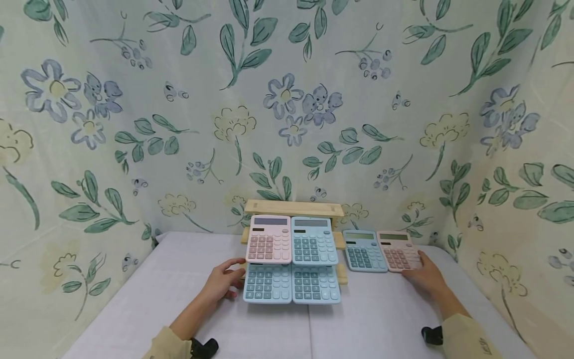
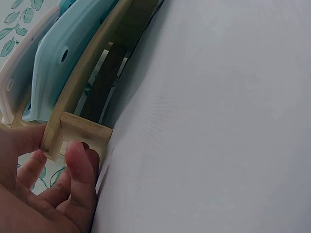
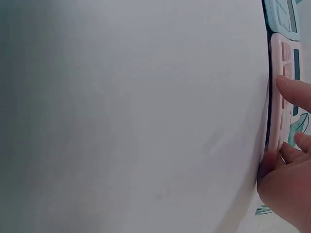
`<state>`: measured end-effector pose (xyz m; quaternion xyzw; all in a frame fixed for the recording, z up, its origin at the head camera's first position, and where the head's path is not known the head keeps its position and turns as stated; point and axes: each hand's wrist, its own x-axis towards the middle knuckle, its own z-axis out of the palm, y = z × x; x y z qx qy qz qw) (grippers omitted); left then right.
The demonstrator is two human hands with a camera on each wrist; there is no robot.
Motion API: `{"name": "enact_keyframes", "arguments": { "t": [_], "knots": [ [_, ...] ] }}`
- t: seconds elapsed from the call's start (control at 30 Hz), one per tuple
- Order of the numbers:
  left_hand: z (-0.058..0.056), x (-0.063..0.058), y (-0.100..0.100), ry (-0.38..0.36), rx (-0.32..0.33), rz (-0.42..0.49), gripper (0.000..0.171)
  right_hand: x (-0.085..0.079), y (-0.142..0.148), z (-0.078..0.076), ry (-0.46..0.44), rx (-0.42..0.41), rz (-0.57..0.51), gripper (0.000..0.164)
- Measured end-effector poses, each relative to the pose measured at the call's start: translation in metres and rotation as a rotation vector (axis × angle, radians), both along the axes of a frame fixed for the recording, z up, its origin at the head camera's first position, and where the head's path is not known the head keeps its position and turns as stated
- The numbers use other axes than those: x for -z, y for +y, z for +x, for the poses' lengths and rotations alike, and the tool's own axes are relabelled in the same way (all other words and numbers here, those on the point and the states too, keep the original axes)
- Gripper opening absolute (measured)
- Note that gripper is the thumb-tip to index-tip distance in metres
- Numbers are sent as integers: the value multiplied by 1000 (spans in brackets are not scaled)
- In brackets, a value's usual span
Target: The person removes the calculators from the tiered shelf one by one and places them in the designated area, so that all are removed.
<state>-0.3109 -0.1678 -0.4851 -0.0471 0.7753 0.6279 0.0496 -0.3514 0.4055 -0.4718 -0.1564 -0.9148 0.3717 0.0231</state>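
A light wooden rack (image 1: 293,208) holds several calculators in two tiers. On its upper tier a pink calculator (image 1: 269,239) stands left of a blue calculator (image 1: 314,241); two more blue calculators, left (image 1: 268,283) and right (image 1: 316,284), fill the lower tier, their tops hidden. My left hand (image 1: 222,281) grips the left end of the rack, fingers around the slat end (image 2: 52,141) in the left wrist view. At the right, my right hand (image 1: 426,273) holds another pink calculator (image 1: 399,251) by its lower right corner. One finger (image 3: 294,92) lies over its front edge.
Another blue calculator (image 1: 365,251) lies between the rack and the held pink one, side by side with the latter. White cloth (image 1: 358,319) covers the table. A floral curtain (image 1: 291,164) hangs close behind and along both sides.
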Motion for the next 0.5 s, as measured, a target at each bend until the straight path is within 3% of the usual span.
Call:
{"name": "enact_keyframes", "arguments": {
  "t": [0.23,0.5],
  "knots": [
    [-1,2,-1,-4,-8,8,43,0,1,0,-7,9,-32,104],
    [-2,2,-2,-2,-5,10,44,-9,-2,6,63,46,-37,88]
  ]
}}
